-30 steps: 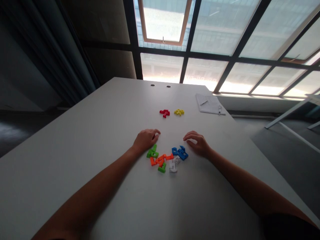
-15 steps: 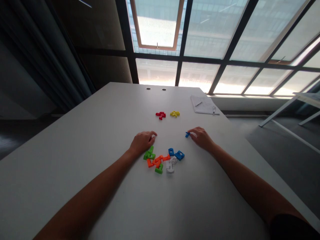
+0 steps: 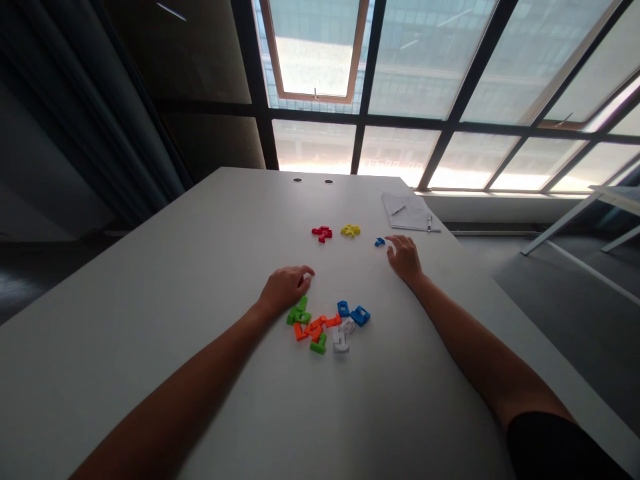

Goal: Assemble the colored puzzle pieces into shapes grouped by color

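Note:
A small blue plastic piece (image 3: 380,242) lies on the table just left of the fingertips of my right hand (image 3: 404,259). Thumb and forefinger there are apart, with nothing between them. My left hand (image 3: 286,287) rests on the tabletop, fingers loosely bent, thumb and forefinger parted and holding nothing. Beside its wrist are green pieces (image 3: 299,315), part of a loose cluster with orange pieces (image 3: 315,328), white pieces (image 3: 341,340) and two more blue pieces (image 3: 360,315). Farther off sit a group of red pieces (image 3: 322,233) and a group of yellow pieces (image 3: 351,230).
Paper sheets (image 3: 407,212) with pens on them lie near the right edge of the white table (image 3: 200,267). Two round cable holes are at the far end. Windows stand beyond, a dark curtain (image 3: 115,113) hangs left, and another table (image 3: 615,197) is at right.
My right hand has moved forward with the blue piece, set it down right of the yellow group, and let go. My left hand has stayed in place.

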The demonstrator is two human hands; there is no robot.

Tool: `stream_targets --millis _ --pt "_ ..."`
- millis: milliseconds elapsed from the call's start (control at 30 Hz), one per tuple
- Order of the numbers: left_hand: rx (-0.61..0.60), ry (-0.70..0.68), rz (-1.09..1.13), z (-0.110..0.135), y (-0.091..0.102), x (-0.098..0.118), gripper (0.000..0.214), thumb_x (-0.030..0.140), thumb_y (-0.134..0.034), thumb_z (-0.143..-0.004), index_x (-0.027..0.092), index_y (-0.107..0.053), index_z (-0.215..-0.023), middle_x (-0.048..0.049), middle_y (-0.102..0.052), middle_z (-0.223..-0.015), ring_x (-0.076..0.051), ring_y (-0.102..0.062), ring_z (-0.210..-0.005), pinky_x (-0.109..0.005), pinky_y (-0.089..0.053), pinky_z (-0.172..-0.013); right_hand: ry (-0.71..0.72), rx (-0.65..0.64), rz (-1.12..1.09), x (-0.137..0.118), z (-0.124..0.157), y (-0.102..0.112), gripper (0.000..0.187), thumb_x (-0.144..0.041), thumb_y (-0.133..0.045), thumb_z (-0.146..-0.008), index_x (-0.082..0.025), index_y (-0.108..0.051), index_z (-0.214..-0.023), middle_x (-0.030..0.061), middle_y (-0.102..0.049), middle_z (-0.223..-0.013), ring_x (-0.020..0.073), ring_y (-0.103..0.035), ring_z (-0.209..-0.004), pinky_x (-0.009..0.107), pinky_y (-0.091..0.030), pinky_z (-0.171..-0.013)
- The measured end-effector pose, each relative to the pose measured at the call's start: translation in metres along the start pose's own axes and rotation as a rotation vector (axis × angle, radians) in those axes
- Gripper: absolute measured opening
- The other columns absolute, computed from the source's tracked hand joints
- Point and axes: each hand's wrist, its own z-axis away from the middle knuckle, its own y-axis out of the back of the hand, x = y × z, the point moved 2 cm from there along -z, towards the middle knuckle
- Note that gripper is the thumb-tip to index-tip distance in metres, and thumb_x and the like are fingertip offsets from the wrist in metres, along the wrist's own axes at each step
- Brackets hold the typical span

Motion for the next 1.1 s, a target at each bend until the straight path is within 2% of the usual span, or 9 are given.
stream_targets --millis 167,333,567,833,1000,1100 --pt "0.004 0.002 -0.003 0.000 0.001 0.001 0.030 0.034 -0.051 -0.100 0.027 -0.076 -0.116 -0.0042 -0.077 -0.095 -0.022 -0.070 -0.087 -0.033 -0.052 -0.085 -0.011 -0.167 0.139 -0.021 0.007 -0.002 0.053 -0.038 -0.050 -0.103 -0.016 -0.057 -0.151 0.0193 -0.060 -0.146 0.0384 -0.054 -0.126 0.053 -0.043 -0.107" --pt "0.007 0.010 -0.007 0.000 0.001 0.001 0.030 0.033 -0.051 -0.100 0.028 -0.076 -0.116 -0.0038 -0.077 -0.094 -0.022 -0.071 -0.087 -0.033 -0.052 -0.085 -0.011 -0.293 0.204 -0.025 -0.006 -0.011 0.050 -0.043 -0.049 -0.105 -0.018 -0.061 -0.147 0.0182 -0.060 -0.148 0.0393 -0.055 -0.126 0.053 -0.045 -0.105" --pt "0.008 0.016 -0.013 -0.001 0.000 0.001 0.029 0.032 -0.053 -0.098 0.028 -0.076 -0.115 -0.0038 -0.078 -0.094 -0.023 -0.071 -0.086 -0.033 -0.052 -0.083 -0.058 -0.287 0.169 -0.005 -0.019 -0.015 0.048 -0.034 -0.048 -0.104 -0.018 -0.061 -0.147 0.0157 -0.060 -0.153 0.0372 -0.056 -0.130 0.052 -0.044 -0.109" --pt "0.000 0.013 -0.005 -0.001 0.000 0.001 0.030 0.034 -0.051 -0.099 0.028 -0.076 -0.115 -0.0035 -0.077 -0.091 -0.022 -0.070 -0.086 -0.033 -0.052 -0.085 -0.129 -0.288 0.174 -0.007 -0.040 -0.027 0.053 -0.036 -0.048 -0.102 -0.021 -0.058 -0.151 0.0142 -0.056 -0.159 0.0406 -0.052 -0.134 0.057 -0.043 -0.108" --pt "-0.006 0.016 0.004 -0.002 -0.001 0.000 0.029 0.034 -0.051 -0.099 0.028 -0.076 -0.114 -0.0034 -0.076 -0.091 -0.022 -0.070 -0.086 -0.033 -0.051 -0.084 -0.130 -0.202 0.132 -0.010 -0.036 -0.024 0.058 -0.031 -0.050 -0.100 -0.017 -0.052 -0.156 0.0147 -0.054 -0.160 0.0392 -0.055 -0.131 0.055 -0.043 -0.108" --pt "-0.002 0.013 0.005 -0.001 -0.001 0.000 0.030 0.035 -0.051 -0.100 0.028 -0.076 -0.115 -0.0034 -0.077 -0.092 -0.023 -0.070 -0.086 -0.034 -0.051 -0.084 -0.057 -0.164 0.078 -0.020 -0.024 -0.017 0.052 -0.023 -0.050 -0.099 -0.015 -0.059 -0.149 0.0160 -0.062 -0.151 0.0356 -0.058 -0.129 0.051 -0.042 -0.111"
